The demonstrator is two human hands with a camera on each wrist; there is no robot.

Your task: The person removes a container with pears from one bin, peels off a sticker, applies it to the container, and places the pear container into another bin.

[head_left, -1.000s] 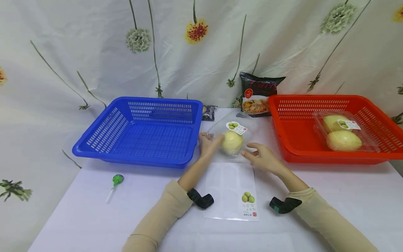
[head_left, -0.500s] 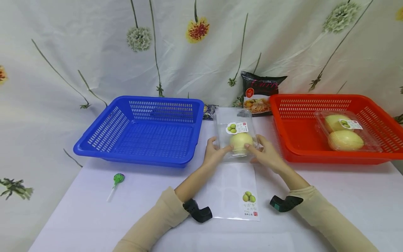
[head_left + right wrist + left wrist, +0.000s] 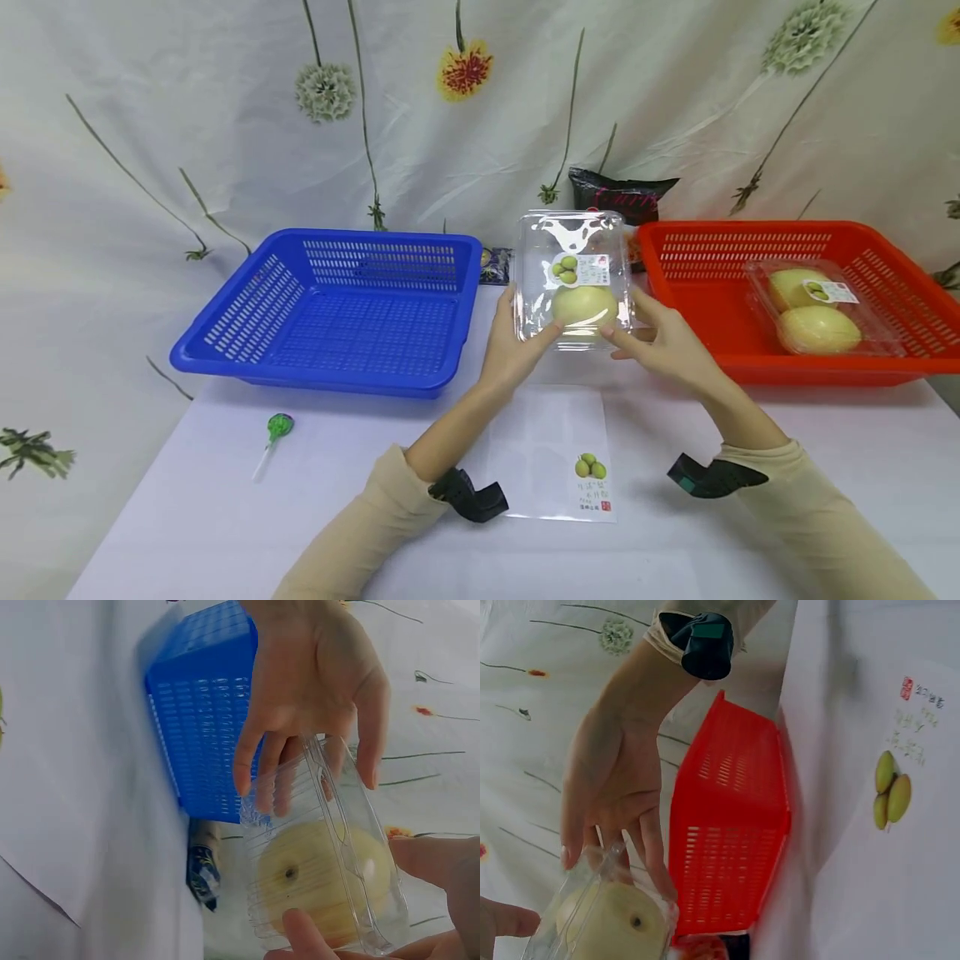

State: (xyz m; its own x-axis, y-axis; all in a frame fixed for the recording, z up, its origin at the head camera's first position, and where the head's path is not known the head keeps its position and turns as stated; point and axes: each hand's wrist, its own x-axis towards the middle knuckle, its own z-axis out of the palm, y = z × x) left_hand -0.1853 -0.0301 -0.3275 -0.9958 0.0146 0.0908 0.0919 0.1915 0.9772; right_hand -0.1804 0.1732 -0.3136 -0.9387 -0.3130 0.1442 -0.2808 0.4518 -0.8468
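A clear plastic clamshell box [image 3: 534, 279] holds a round pale yellow fruit [image 3: 585, 307] in its lower half and bears a white label [image 3: 583, 270] with a fruit picture. It is up off the table, its lid facing the head camera. My left hand [image 3: 513, 348] grips its lower left corner, thumb over the front. At the lower right corner my right hand [image 3: 666, 343] holds it the same way. In the left wrist view the right hand's fingers [image 3: 654, 855] reach behind the box; the right wrist view shows the left hand's fingers [image 3: 264, 776] under its base.
A blue basket [image 3: 352, 385] stands left, a red basket [image 3: 795, 372] right with a similar box [image 3: 817, 312] of two fruits. Behind are a black snack bag [image 3: 618, 196] and a small dark packet [image 3: 495, 267]. A printed sheet [image 3: 551, 454] and a green lollipop [image 3: 281, 427] lie in front.
Both hands have taken hold of the box, straightened it and lifted it up from the table, tilting it upright. It now covers much of the black snack bag.
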